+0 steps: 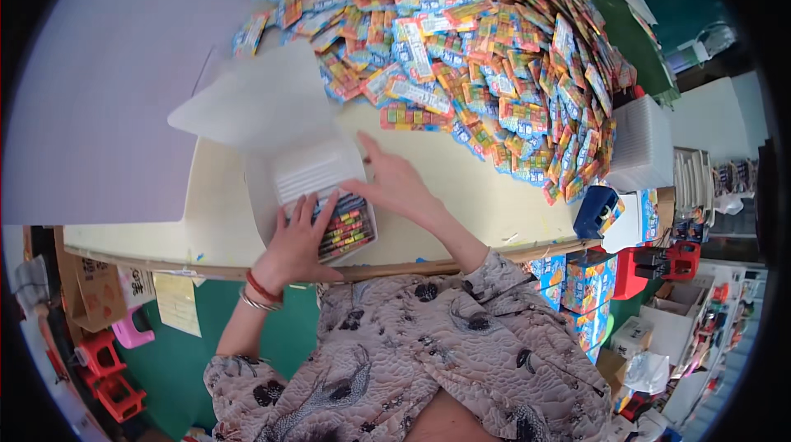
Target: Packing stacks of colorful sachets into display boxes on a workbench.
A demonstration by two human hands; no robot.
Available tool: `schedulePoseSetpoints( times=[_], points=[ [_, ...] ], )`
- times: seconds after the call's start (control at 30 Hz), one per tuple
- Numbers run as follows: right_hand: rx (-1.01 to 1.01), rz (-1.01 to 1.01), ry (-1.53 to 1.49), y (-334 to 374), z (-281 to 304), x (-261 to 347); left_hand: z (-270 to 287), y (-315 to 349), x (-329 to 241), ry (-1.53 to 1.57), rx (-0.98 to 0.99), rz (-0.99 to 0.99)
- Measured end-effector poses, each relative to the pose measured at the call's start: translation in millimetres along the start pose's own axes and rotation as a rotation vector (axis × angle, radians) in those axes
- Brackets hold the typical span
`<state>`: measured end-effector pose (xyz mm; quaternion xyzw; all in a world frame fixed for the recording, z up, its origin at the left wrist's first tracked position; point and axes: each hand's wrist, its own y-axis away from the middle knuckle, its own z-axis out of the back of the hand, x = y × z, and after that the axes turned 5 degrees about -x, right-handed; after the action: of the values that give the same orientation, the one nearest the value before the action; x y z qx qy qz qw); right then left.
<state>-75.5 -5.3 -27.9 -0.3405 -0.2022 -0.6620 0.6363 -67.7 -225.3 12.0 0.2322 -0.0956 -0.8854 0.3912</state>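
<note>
A white box stands on the table in front of me, its blurred white lid flap raised at the far side. The near part of the box is filled with rows of small colourful packets. White ribbed pieces lie in the far part; I cannot make out their kind. My left hand rests with fingers spread over the packets at the near left. At the right rim is my right hand, fingers stretched out and the thumb over the contents. Neither hand grips anything visibly.
A large heap of colourful printed packets covers the far and right table. A stack of white trays and a blue tape dispenser stand at the right. Below are red stools and printed boxes.
</note>
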Motion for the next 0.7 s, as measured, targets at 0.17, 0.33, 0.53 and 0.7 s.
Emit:
schedulePoseSetpoints(
  times=[0.17,0.33,0.53,0.7],
  points=[
    [0.119,-0.028,-0.235,-2.2,-11.2,-3.1,-16.0,-2.2,-2.6,-0.014,-0.177,0.044],
    [0.009,0.049,-0.342,-53.8,-32.6,-0.2,-2.9,-22.5,30.5,-0.102,-0.346,0.054],
    [0.126,0.106,-0.198,-98.6,-35.6,3.0,11.6,-59.6,58.5,-0.006,-0.243,0.201],
    [0.338,0.098,-0.473,-78.1,-13.1,-32.8,9.8,-47.9,44.8,-0.040,-0.336,0.163]
  ],
)
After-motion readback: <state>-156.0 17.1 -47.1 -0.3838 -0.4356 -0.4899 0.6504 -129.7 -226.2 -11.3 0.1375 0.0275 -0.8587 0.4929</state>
